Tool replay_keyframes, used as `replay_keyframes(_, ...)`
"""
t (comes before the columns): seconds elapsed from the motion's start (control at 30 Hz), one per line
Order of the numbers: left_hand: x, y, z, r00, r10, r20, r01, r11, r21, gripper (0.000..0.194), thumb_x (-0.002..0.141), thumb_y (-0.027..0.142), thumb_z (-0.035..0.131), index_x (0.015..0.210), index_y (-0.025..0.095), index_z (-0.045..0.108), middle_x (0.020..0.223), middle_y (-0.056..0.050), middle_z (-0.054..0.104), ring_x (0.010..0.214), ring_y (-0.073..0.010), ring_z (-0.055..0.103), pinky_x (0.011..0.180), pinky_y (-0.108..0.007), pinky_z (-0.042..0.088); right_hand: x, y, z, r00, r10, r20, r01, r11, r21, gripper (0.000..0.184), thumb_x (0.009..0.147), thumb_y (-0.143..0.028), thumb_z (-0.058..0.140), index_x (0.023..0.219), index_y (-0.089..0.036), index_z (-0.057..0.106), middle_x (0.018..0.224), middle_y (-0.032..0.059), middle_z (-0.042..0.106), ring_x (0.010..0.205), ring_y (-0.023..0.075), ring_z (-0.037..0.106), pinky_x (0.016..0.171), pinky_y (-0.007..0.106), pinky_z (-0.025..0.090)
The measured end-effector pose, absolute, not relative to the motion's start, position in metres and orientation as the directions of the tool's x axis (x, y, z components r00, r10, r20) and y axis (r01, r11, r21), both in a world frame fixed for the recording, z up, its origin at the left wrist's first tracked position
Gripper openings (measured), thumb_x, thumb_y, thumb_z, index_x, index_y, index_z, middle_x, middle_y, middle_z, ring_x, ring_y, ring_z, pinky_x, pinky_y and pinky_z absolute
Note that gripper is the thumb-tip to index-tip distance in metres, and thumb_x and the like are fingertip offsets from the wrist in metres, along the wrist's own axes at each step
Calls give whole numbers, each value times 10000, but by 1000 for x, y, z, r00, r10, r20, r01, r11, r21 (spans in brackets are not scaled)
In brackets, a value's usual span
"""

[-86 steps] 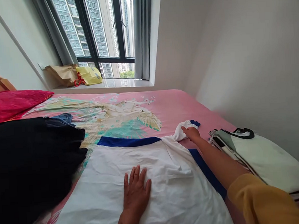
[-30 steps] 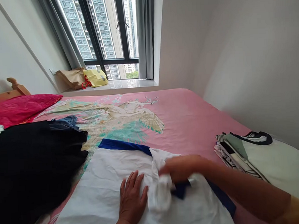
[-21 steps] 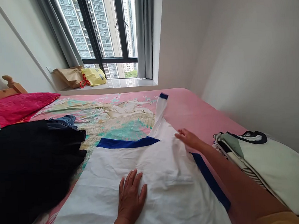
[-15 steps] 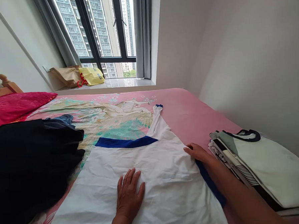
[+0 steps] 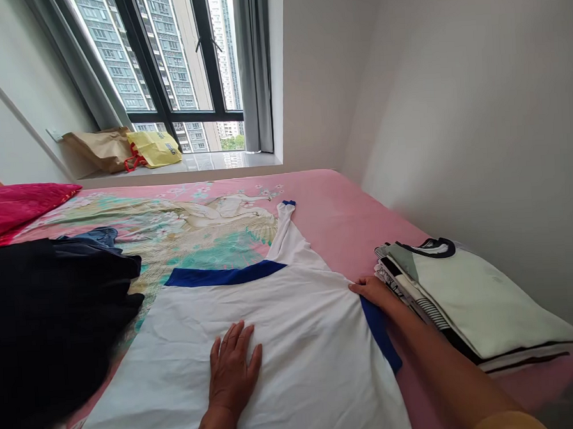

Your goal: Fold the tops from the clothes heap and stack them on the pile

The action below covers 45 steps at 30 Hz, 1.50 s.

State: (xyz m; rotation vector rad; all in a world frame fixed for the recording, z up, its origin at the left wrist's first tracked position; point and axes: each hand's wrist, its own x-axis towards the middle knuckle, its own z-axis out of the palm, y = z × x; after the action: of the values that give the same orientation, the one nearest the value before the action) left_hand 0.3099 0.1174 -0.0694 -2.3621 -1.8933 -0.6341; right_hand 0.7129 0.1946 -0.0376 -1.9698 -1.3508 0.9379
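Observation:
A white shirt (image 5: pixel 303 348) with blue bands lies spread over the bed, a few wrinkles across it. One narrow white part with a blue end, apparently a sleeve, stretches toward the window. My left hand (image 5: pixel 233 374) rests flat on the middle of the cloth, fingers stretched out. At the shirt's right edge, just above a blue band (image 5: pixel 380 334), my right hand (image 5: pixel 373 291) grips the fabric between thumb and fingers; part of the grip is hidden.
Folded shirts (image 5: pixel 487 300) are stacked on the right, close to my right forearm. Dark clothes (image 5: pixel 47 336) are heaped on the left, with a red pillow (image 5: pixel 21 206) behind. Paper (image 5: pixel 100 150) and yellow (image 5: pixel 155 149) bags sit on the windowsill.
The view has turned slightly right, so the scene shifts left. The shirt's right side looks smoother and its lower right blue band has moved inward. My left hand stays flat on the cloth.

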Motion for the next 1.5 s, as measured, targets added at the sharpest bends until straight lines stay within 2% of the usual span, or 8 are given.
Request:
replay_keyframes(0.23,310,117,-69,172,928,331,946,-250,209,419,878,396,410,1258,261,522,1373,-54,493,1291,-220,399,1092,-448,187,719,189,-32,142,942,-305,635,-323,-702,384,768,-519,494,817,-175,659,740,46,673,649,154,580,583,247,432)
replay_keyframes(0.5,310,117,-68,174,928,328,940,-256,225,416,873,389,425,1261,274,520,1374,-47,495,1290,-227,403,1088,-461,203,696,216,-17,311,929,-200,812,-369,-453,94,578,-217,625,657,-174,600,817,112,655,882,275,583,703,324,401)
replay_keyframes(0.67,309,116,-70,180,926,333,942,-260,214,412,878,384,421,1264,276,514,1376,-44,492,1296,-218,396,1096,-452,192,667,264,-4,318,939,-134,803,-341,-488,221,761,-357,483,831,-196,616,878,92,667,824,220,604,661,295,410)
replay_keyframes(0.9,307,116,-73,190,925,331,941,-267,208,416,882,393,422,1275,285,503,1385,-37,481,1298,-218,395,1092,-449,198,643,316,-16,315,913,-260,726,-408,-554,195,686,-328,620,729,-138,629,567,98,624,525,199,587,507,288,424)
replay_keyframes(1.07,309,114,-70,179,930,322,942,-257,218,418,874,374,439,1274,274,508,1386,-47,479,1292,-228,401,1092,-451,204,628,311,-12,333,936,-115,718,-331,-612,373,847,-303,399,1157,-134,519,965,145,676,809,223,645,704,330,487)
replay_keyframes(1.2,310,115,-68,176,934,310,941,-252,226,417,874,379,433,1269,270,515,1388,-51,476,1296,-230,394,1094,-457,198,591,258,-12,181,981,61,782,-106,-614,469,885,-342,357,1328,-190,391,1357,93,478,1233,205,449,1015,338,357)
replay_keyframes(1.33,310,116,-68,173,932,318,940,-253,230,419,871,382,434,1265,268,518,1387,-51,478,1292,-232,400,1098,-459,192,576,201,-32,-340,940,-14,837,295,-461,560,872,-461,393,1374,-212,387,1485,46,303,1385,198,209,1146,384,103)
replay_keyframes(1.5,312,116,-66,170,929,328,940,-252,228,416,869,383,430,1256,265,526,1372,-53,494,1286,-230,407,1096,-452,197,645,198,-37,118,988,-104,819,-156,-552,628,828,-476,472,1336,-109,430,1461,153,324,1383,280,199,1137,467,55)
